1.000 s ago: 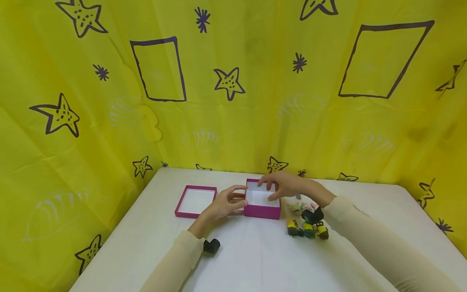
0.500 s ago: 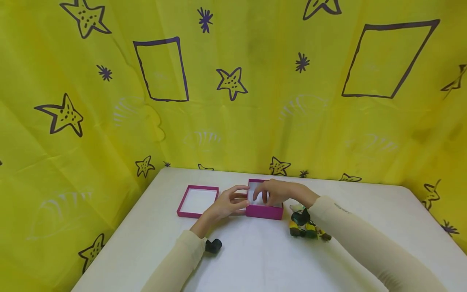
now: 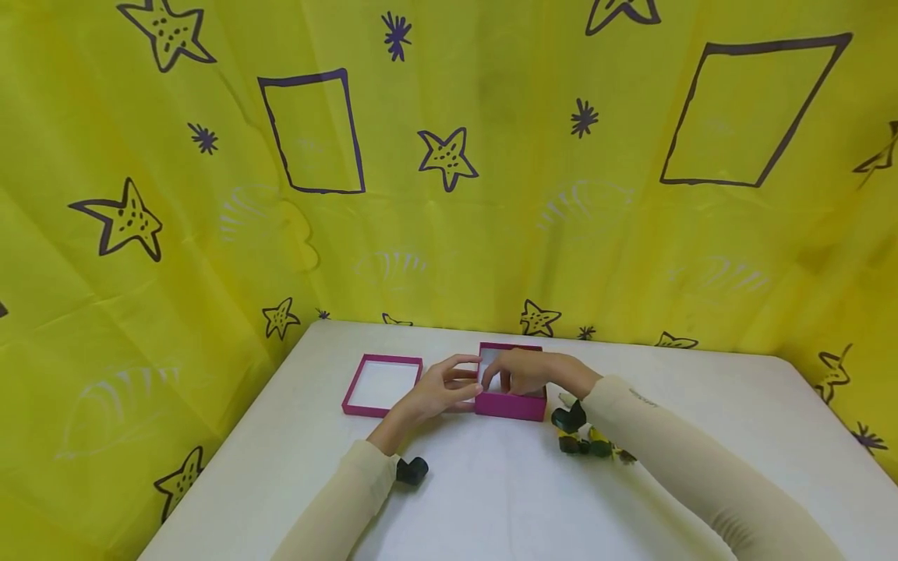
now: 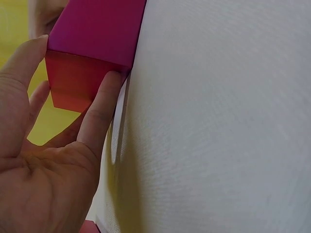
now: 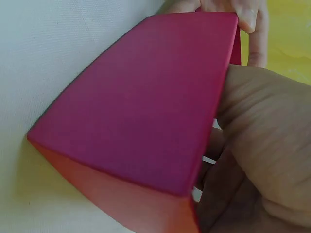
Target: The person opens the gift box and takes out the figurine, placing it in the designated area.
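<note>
An open magenta box with a white inside stands on the table. My left hand is at its left side, and in the left wrist view the extended fingers touch the magenta box wall. My right hand reaches down into the box over its right part. Its fingers bend downward, and the front wall hides their tips. In the right wrist view the box also covers those fingertips, so whether they hold anything is not visible.
A shallow magenta lid with a white inside lies left of the box. Small yellow-and-dark objects sit to the right, partly covered by the right sleeve. A yellow patterned curtain hangs behind the white table.
My right hand has lowered from above the box into it, moving slightly left, its fingertips now out of sight. The left hand stays at the box's side. The view has shifted slightly.
</note>
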`<state>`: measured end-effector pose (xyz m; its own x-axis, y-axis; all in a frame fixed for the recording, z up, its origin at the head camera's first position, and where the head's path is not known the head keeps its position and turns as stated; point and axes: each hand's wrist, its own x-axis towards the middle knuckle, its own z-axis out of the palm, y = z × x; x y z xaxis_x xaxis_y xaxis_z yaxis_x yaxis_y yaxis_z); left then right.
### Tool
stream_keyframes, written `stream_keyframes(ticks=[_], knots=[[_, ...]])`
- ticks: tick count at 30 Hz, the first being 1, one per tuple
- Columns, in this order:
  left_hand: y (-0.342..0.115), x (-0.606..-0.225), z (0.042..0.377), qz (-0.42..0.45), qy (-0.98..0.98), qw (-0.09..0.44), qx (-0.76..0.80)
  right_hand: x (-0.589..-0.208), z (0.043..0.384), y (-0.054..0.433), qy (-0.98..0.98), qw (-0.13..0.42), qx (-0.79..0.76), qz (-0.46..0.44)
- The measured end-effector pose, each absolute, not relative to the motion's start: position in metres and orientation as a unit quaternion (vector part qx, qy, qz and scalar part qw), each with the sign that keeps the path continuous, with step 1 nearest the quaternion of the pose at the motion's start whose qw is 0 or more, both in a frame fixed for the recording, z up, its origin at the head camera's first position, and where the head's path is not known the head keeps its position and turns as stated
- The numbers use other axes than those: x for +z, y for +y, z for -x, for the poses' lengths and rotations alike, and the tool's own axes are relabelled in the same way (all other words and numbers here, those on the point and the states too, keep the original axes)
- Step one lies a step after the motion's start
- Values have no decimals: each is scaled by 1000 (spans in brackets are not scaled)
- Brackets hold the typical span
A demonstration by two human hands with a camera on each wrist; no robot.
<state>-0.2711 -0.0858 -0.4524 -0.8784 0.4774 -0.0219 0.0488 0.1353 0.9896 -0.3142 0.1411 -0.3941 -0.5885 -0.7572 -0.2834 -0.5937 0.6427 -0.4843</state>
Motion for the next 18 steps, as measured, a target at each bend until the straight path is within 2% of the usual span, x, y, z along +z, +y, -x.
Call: stream_keyframes(ticks=[18], knots=[[-86, -453, 272, -175, 742, 165, 626, -399, 317, 137, 869, 240, -153, 405]])
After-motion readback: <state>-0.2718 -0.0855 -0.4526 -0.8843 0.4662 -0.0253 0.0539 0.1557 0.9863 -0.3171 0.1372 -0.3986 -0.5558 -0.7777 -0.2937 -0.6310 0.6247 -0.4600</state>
